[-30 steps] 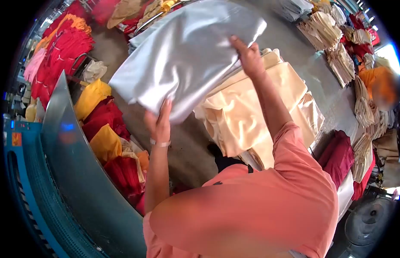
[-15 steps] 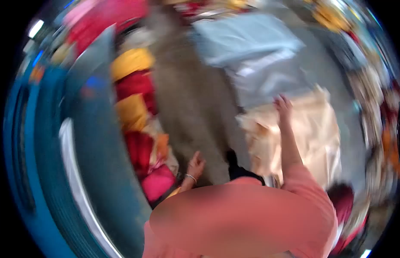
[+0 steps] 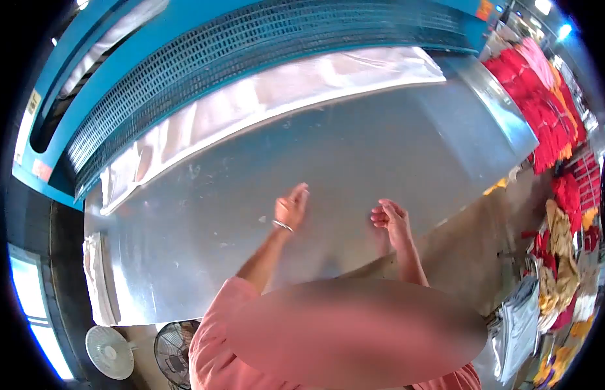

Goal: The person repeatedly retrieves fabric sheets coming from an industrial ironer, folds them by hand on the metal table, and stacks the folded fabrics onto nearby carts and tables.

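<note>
Both hands are raised over a bare metal table (image 3: 328,149). My left hand (image 3: 291,207), with a bracelet at the wrist, is empty, its fingers loosely bent. To its right my right hand (image 3: 391,218) is also empty, with half-curled fingers slightly apart. Beyond the hands a long white cloth (image 3: 250,101) lies along the far side of the table, against the slotted rollers of a blue machine (image 3: 276,36). Neither hand touches the cloth.
Folded white cloth (image 3: 100,279) hangs at the table's left end. Two fans (image 3: 109,351) stand below it. Red cloth piles (image 3: 533,104) are at the upper right, and a grey-blue cloth stack (image 3: 515,325) is at the lower right.
The view has turned from the cloth stacks to the metal table and blue machine. The silvery cloth was let go onto the stack, and both hands are now over the table.
</note>
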Demonstrator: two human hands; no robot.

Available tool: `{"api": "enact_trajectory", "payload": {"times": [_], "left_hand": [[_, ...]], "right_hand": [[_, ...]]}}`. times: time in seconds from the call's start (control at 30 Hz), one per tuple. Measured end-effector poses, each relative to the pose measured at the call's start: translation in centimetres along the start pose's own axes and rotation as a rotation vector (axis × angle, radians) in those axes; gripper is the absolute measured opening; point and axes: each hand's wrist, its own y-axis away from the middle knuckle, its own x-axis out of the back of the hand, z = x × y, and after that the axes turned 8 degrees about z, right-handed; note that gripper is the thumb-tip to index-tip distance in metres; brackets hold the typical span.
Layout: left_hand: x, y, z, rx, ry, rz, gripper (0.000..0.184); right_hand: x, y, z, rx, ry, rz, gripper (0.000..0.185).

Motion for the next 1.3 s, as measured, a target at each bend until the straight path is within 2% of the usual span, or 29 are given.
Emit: {"api": "enact_trajectory", "payload": {"times": [0.03,0.1,0.13,0.17,0.23,0.33,0.4,0.43,0.53,0.57,0.6,0.63,0.67,0.77,0.8,0.83,0.87,0.9,0.93,0.97,1.03,1.07,1.1,1.2,1.3], "left_hand": [[2.2,-3.5,-2.5,-0.113,-0.087,0.126,0.015],[5.9,-9.9,-10.4,-0.076,-0.372,0.149,0.014],[7.8,-12.5,-12.1,-0.160,-0.476,0.182,0.016],[9.3,-15.1,-13.4,-0.248,-0.578,0.217,0.019],[11.4,-20.1,-15.9,-0.273,-0.678,0.190,0.032],[11.5,-25.9,-17.0,-0.231,-0.973,0.300,0.041],[9.9,-28.8,-18.4,-0.003,-0.908,0.204,0.036],[9.2,-29.7,-18.1,-0.012,-0.899,0.157,0.028],[7.5,-30.3,-17.9,0.023,-0.747,0.155,0.025],[7.0,-29.2,-18.9,-0.098,-0.730,0.198,0.025],[6.7,-27.3,-19.7,-0.102,-0.754,0.220,0.020],[7.0,-24.7,-19.9,-0.197,-0.736,0.150,0.014],[7.9,-20.8,-17.5,-0.285,-0.636,0.148,0.011],[10.9,-8.1,-12.6,-0.269,-0.459,-0.036,0.020],[12.2,-3.7,-12.5,-0.321,-0.403,-0.018,0.025],[14.7,-1.3,-9.3,-0.254,-0.401,-0.179,0.031],[16.8,2.5,-10.3,-0.158,-0.444,-0.083,0.035],[19.3,4.5,-9.0,-0.175,-0.502,0.064,0.033],[22.2,5.2,-7.6,-0.140,-0.545,0.096,0.034],[24.3,6.8,-7.2,0.062,-0.502,0.234,0.035],[30.8,10.0,-11.9,0.011,-0.549,0.265,0.029],[31.9,10.6,-10.1,0.236,-0.706,0.294,0.031],[33.2,11.7,-10.7,0.309,-0.823,0.313,0.035],[31.8,15.0,-10.9,0.469,-1.093,0.477,0.037],[26.6,16.1,-9.0,0.837,-0.277,0.573,0.042]], "right_hand": [[-2.5,-1.4,1.1,-0.029,0.048,0.002,0.026],[-6.1,-3.1,2.8,-0.080,0.143,0.028,0.025],[-6.9,-3.3,2.7,-0.072,0.177,0.051,0.025],[-7.5,-3.1,2.3,-0.058,0.211,0.075,0.025],[-7.4,-3.2,2.6,-0.026,0.218,0.107,0.026],[-7.5,-3.6,2.2,-0.019,0.228,0.068,0.025],[-7.9,-3.7,2.0,-0.051,0.244,0.098,0.025],[-8.1,-4.2,1.8,-0.065,0.247,0.112,0.025],[-8.1,-4.4,2.1,-0.048,0.260,0.160,0.024],[-8.3,-4.3,2.0,-0.073,0.276,0.176,0.024],[-8.3,-4.1,1.9,-0.086,0.283,0.175,0.024],[-8.4,-4.2,1.8,-0.089,0.281,0.169,0.024],[-8.3,-4.2,1.7,-0.090,0.275,0.163,0.024],[-7.8,-5.3,1.7,-0.199,0.067,0.023,0.027],[-7.7,-5.7,1.1,-0.242,-0.031,-0.004,0.028],[-7.5,-6.5,0.9,-0.240,-0.077,-0.029,0.029],[-7.3,-7.8,0.7,-0.235,-0.126,-0.052,0.030],[-6.9,-9.0,0.2,-0.201,-0.155,-0.078,0.031],[-6.3,-10.5,-0.3,-0.166,-0.181,-0.112,0.032],[-5.3,-12.6,-0.1,-0.149,-0.234,-0.031,0.034],[-3.7,-15.2,-0.6,-0.096,-0.332,0.119,0.039],[-3.0,-16.3,-1.2,-0.060,-0.377,0.191,0.042],[-2.2,-16.8,-1.4,-0.030,-0.416,0.262,0.045],[2.9,-18.3,-0.6,0.018,-0.467,0.127,0.051],[14.3,-20.6,0.2,0.139,-0.353,0.155,0.054]]}}
